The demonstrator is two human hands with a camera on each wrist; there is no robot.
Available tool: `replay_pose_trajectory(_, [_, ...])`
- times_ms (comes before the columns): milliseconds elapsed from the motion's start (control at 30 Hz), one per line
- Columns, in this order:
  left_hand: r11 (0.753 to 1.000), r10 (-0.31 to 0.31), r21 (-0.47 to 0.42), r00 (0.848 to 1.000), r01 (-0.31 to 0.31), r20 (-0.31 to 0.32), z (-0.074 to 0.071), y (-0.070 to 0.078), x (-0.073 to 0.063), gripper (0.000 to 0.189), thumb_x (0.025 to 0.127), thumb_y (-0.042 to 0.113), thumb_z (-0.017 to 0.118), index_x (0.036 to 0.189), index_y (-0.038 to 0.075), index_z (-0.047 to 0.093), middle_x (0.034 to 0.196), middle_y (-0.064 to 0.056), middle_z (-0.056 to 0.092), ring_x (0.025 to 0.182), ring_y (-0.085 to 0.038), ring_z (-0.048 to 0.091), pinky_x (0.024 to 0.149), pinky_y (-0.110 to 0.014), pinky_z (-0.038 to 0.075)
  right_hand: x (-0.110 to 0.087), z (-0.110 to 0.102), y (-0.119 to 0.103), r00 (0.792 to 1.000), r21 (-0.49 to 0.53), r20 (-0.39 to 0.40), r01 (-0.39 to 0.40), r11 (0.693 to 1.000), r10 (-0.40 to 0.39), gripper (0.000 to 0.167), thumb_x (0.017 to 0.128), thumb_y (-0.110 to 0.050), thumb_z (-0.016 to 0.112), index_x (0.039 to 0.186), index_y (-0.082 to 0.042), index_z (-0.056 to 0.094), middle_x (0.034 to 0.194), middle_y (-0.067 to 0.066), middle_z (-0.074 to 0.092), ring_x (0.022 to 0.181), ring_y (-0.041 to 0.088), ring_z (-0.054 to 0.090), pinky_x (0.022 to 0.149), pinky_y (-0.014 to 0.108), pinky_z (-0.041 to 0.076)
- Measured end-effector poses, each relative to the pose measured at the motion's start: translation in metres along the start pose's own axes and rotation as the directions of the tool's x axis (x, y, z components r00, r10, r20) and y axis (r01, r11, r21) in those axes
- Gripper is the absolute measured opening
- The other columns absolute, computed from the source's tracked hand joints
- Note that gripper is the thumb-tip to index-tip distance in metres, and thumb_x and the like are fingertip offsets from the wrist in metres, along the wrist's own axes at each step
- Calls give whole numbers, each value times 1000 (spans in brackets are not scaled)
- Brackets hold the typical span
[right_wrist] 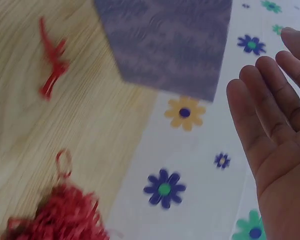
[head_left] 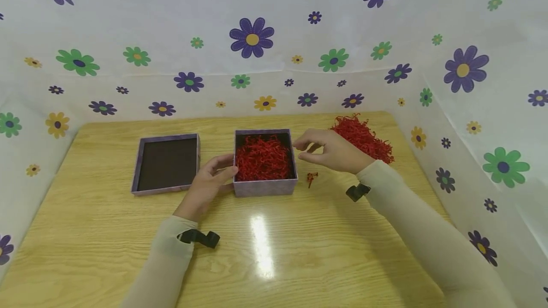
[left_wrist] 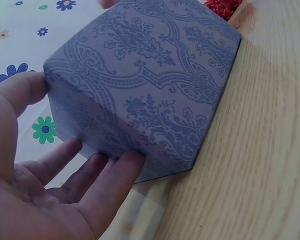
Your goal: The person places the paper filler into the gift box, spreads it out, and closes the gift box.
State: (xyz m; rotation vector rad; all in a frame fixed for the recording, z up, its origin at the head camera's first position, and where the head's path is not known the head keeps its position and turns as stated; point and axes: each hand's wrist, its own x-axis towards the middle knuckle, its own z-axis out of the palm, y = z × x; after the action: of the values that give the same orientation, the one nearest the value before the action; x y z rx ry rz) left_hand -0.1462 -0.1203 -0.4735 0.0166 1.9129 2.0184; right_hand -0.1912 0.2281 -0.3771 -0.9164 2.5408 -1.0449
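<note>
A purple patterned box (head_left: 265, 188) stands lidless in the middle of the table, with red shredded paper (head_left: 263, 158) inside it. My left hand (head_left: 210, 179) holds the box at its left side; the left wrist view shows the thumb at the rim and the fingers against the side wall. Just beyond the right rim hovers my right hand (head_left: 327, 150), its fingers loosely bent. Nothing shows between those fingers, and the right wrist view has the palm (right_wrist: 285, 170) bare. Below it on the table lies a small red paper scrap (head_left: 311, 179).
To the left, the box's lid (head_left: 168, 164) lies with its dark inside facing up. A heap of red shredded paper (head_left: 364, 138) sits at the back right of the wooden table (head_left: 222, 260). Flower-patterned white sheeting (head_left: 252, 84) stands along the back and sides.
</note>
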Motion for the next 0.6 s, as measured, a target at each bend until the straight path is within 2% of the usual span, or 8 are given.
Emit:
replay_pose_trajectory(100, [1000, -18, 8, 1000, 18, 1, 0, 0, 0, 64, 101, 32, 70, 156, 14, 44, 153, -13, 42, 137, -33, 49, 107, -52, 50, -12, -11, 18, 997, 27, -16, -75, 997, 75, 30, 100, -27, 72, 128, -16, 69, 126, 1, 68, 110, 21, 66, 92, 46, 58])
replay_pose_trajectory(200, [999, -33, 28, 999, 33, 8, -1, 0, 0, 66, 102, 35, 69, 158, 16, 41, 155, -14, 40, 139, -34, 47, 106, -54, 50, -25, -23, 38, 990, 40, -42, -130, 991, 131, 34, 99, -28, 73, 130, -15, 68, 130, 4, 67, 114, 24, 66, 97, 49, 55])
replay_pose_trajectory(367, [998, -50, 44, 999, 49, 17, -3, 1, 0, 69, 101, 39, 68, 160, 19, 38, 157, -13, 38, 141, -35, 45, 107, -56, 49, -46, -42, 69, 976, -18, -108, -193, 981, 190, 42, 100, -29, 72, 135, -8, 64, 135, 14, 64, 123, 35, 62, 105, 55, 50])
replay_pose_trajectory(433, [997, -52, 52, 999, 51, 16, -3, 1, -1, 70, 101, 40, 69, 160, 20, 39, 158, -13, 38, 142, -35, 45, 108, -55, 48, -54, -49, 79, 963, -34, -142, -234, 972, 227, 45, 100, -30, 72, 137, -6, 62, 138, 17, 61, 125, 38, 60, 106, 57, 48])
replay_pose_trajectory(600, [996, -44, 77, 999, 43, 15, -2, 0, -2, 69, 101, 41, 68, 160, 20, 40, 158, -13, 39, 143, -35, 43, 109, -55, 48, -72, -60, 105, 917, -43, -258, -325, 945, 303, 52, 101, -32, 70, 144, -6, 56, 149, 16, 52, 131, 44, 54, 107, 62, 46])
